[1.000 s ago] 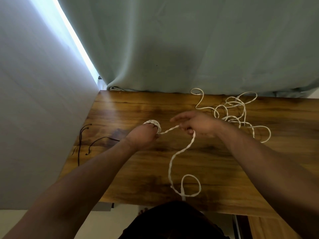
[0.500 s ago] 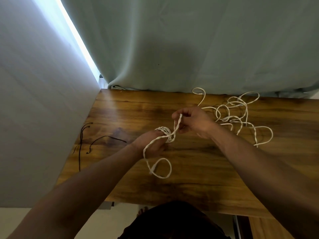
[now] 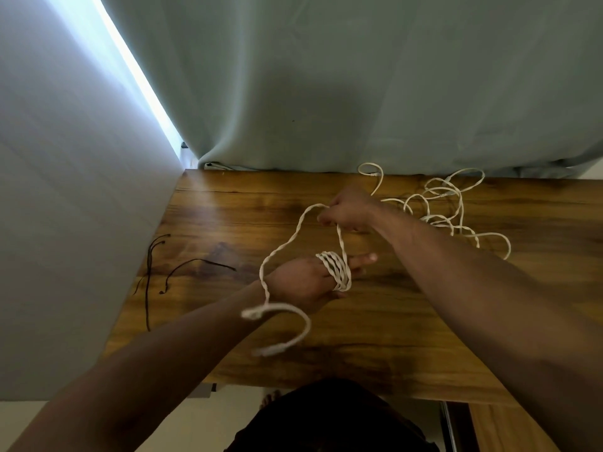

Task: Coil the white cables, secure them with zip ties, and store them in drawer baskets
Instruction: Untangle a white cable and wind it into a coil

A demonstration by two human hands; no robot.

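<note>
Wooden desk (image 3: 228,220) standing against grey-green curtain (image 3: 359,76), pale wall (image 3: 65,223) at left. Left hand (image 3: 303,282) hovering over desk middle, fingers lying straight as spool, coil (image 3: 336,272) wrapping them. Right hand (image 3: 350,210), nearer far edge, pinching white cable (image 3: 342,243); short span dropping steeply to coil. Free tail (image 3: 306,324) hanging toward near edge, blurred. Next wrap likely needing right hand circling left fingers. Tangle (image 3: 450,207) lying near far right corner. Thin black strands (image 3: 148,272), possibly zip ties, lying at left edge.
</note>
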